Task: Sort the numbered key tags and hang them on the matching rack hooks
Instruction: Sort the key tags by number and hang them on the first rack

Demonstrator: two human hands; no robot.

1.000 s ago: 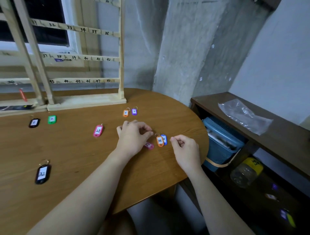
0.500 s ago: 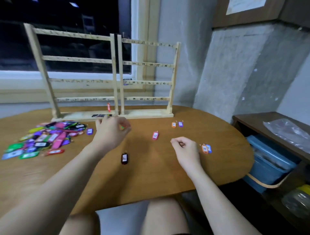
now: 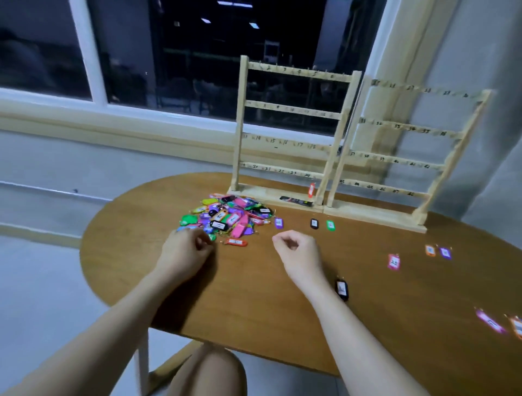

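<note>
**Dark window behind an oval wooden table**

A brown oval wooden table is standing against a pale grey wall. Above it, a white-framed window is showing darkness outside and reflecting ceiling lights. A grey floor is lying below. At right, a pale curtain is hanging.

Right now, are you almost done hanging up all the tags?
Not nearly. Only one red tag seems to hang on the racks. A few tags, like the pink one, lie spread out singly. Both hands are curled, seemingly empty. The big pile is still unsorted.
</note>
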